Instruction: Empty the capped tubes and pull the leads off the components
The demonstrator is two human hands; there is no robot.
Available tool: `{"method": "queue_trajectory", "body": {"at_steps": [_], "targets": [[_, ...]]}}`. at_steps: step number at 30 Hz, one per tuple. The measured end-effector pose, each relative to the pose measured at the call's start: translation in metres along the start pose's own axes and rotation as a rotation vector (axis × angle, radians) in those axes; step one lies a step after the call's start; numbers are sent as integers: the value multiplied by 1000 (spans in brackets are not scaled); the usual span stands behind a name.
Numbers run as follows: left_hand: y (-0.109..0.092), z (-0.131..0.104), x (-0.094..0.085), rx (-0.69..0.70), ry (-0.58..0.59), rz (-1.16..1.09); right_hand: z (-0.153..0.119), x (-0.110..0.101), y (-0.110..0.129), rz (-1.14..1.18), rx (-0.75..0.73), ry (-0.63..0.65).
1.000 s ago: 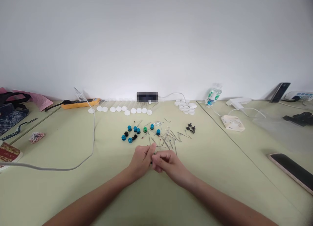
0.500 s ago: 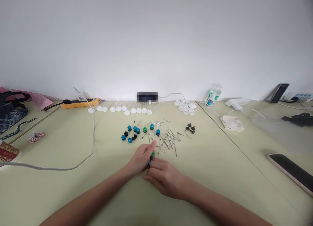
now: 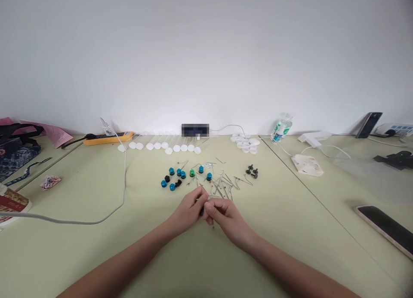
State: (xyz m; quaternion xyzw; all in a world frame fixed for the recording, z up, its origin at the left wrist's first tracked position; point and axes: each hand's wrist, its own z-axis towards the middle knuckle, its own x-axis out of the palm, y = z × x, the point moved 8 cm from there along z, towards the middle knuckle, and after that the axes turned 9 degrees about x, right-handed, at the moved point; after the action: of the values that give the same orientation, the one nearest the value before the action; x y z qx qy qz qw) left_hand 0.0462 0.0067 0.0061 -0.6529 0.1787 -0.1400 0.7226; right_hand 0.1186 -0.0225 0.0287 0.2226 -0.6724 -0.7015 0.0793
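My left hand (image 3: 190, 208) is closed, thumb against fingers, around a small dark part (image 3: 201, 211) of which only a sliver shows. Against it, my right hand (image 3: 226, 218) is pinched, its thumb on top and fingers curled; what lies inside is hidden. A tiny metal end (image 3: 213, 227) pokes out below the right fingers. Just beyond the hands lie scattered thin metal pins (image 3: 222, 186). To their left sit several blue caps (image 3: 172, 187), a green cap (image 3: 192, 173) and black pieces (image 3: 178, 183).
Black plugs (image 3: 251, 171) lie right of the pins. White discs (image 3: 176, 148) and more white discs (image 3: 245, 142) line the wall side. A white cable (image 3: 124, 182) crosses the left. A bottle (image 3: 282, 128), a paper packet (image 3: 306, 164) and a phone (image 3: 385, 229) are on the right.
My right hand has turned and risen, its thumb now on top beside the left thumb. The green and blue parts that showed between my fingers are now covered.
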Motion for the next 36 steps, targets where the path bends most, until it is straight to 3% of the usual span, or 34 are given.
{"method": "queue_trajectory", "body": {"at_steps": [4,7,10,14,16,19,21,25,36], "targets": [[-1,3,-9,93,-77,155,-1,10,-1,121,78,132],[-9,6,-32,141,-236,263,4,-6,1,50,73,22],[-18,6,-68,162,-433,401,14,-61,-7,-94,65,-307],[-25,4,-118,220,-640,598,17,-160,-25,-442,49,-782],[-27,1,-141,254,-750,765,14,-197,-33,-623,30,-932],[-18,1,-166,219,-831,994,12,-232,-55,-793,163,-991],[-4,6,-174,129,-783,1064,15,-237,-68,-843,242,-926],[14,10,-178,38,-705,1061,20,-228,-76,-871,261,-844],[18,13,-175,11,-628,1014,24,-215,-70,-949,197,-818]]}}
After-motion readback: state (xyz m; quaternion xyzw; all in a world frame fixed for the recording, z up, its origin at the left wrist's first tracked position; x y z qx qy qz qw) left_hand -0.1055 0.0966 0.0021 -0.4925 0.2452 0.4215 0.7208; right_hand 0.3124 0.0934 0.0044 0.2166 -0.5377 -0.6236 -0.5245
